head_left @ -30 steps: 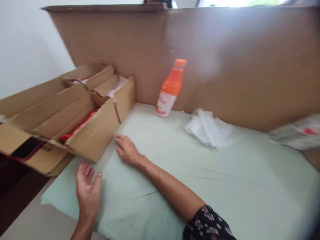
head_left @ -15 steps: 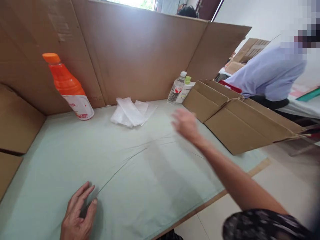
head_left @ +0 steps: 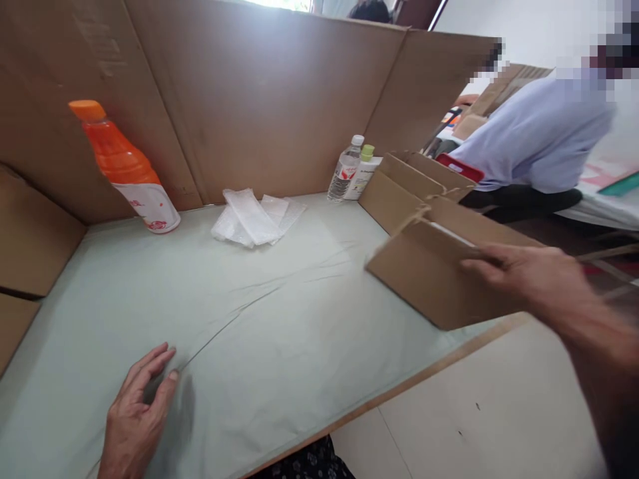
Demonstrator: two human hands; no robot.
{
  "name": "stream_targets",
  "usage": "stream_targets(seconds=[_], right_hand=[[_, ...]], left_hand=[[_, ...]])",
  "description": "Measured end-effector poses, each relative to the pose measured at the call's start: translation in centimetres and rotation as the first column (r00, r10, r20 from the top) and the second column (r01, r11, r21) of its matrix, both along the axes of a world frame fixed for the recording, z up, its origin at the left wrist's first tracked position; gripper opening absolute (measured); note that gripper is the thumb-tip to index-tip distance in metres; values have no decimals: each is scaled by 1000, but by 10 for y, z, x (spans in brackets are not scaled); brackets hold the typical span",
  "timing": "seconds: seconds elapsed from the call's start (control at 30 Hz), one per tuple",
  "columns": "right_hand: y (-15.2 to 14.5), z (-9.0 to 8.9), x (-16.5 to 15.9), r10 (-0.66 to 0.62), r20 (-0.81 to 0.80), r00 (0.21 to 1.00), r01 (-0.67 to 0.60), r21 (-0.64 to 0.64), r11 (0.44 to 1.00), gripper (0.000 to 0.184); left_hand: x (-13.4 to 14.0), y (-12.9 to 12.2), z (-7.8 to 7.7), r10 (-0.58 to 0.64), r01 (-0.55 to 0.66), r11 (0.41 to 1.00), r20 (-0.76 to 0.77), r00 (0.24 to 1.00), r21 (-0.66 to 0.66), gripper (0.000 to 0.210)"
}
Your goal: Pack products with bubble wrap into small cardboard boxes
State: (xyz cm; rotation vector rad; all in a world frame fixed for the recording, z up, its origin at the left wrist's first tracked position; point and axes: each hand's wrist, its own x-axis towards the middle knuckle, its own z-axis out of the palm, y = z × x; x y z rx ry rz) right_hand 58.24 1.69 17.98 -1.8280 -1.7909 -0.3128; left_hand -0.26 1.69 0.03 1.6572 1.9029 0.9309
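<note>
On the right side of the table, my right hand (head_left: 524, 276) grips the upper edge of a low brown cardboard box (head_left: 439, 273), thumb on its near face and the other fingers over the top, partly hidden. This box stands askew to a second cardboard box (head_left: 397, 189) behind it, its left corner jutting inwards over the cloth. What it contains cannot be seen. At the lower left, my left hand (head_left: 137, 406) rests by the pale green tablecloth (head_left: 279, 346), thumb and fingers apart, holding nothing.
An orange-capped bottle (head_left: 132, 169) leans in view at the left. Translucent plastic packets (head_left: 257, 216) lie by the tall cardboard screen (head_left: 269, 100). A clear water bottle (head_left: 345, 169) and a white green-capped container (head_left: 362, 176) stand at the back right. Beyond sits a person (head_left: 539, 136).
My right hand has moved from above the cloth to the right and closed on the near cardboard box. That box has shifted out of line with the other. My left hand stays open.
</note>
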Motion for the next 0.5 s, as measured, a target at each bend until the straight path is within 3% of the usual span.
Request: stream_targets(seconds=[0.07, 0.13, 0.23, 0.3, 0.33, 0.4, 0.43, 0.5], right_hand=[[-15, -5, -65, 47, 312, 949, -21, -87, 996, 30], [-26, -5, -131, 181, 402, 898, -140, -129, 982, 26], [-37, 6, -201, 450, 266, 853, -428, -139, 893, 17], [-41, 13, -216, 540, 120, 833, -542, -22, 840, 13], [-41, 13, -214, 518, 43, 854, -520, 83, 850, 15], [-37, 1, -198, 363, -167, 917, -306, 288, 907, 15], [-34, -12, -188, 263, -305, 915, -161, 321, 933, 14], [-26, -48, -171, 101, -564, 820, 3, 181, 983, 23]], left_hand=[[6, -3, 6, -42, 42, 999, -11, 999, 5, 45], [15, -7, 11, -124, 124, 991, 2, 992, 43, 44], [29, -13, 19, -222, 215, 973, 74, 972, 87, 49], [35, -14, 22, -255, 247, 967, 153, 955, 69, 59], [37, -14, 23, -259, 253, 966, 194, 946, 52, 64], [41, -12, 23, -249, 251, 968, 263, 932, 29, 70], [43, -10, 23, -244, 248, 969, 287, 926, 23, 72], [48, -6, 24, -239, 247, 969, 322, 916, 15, 74]])
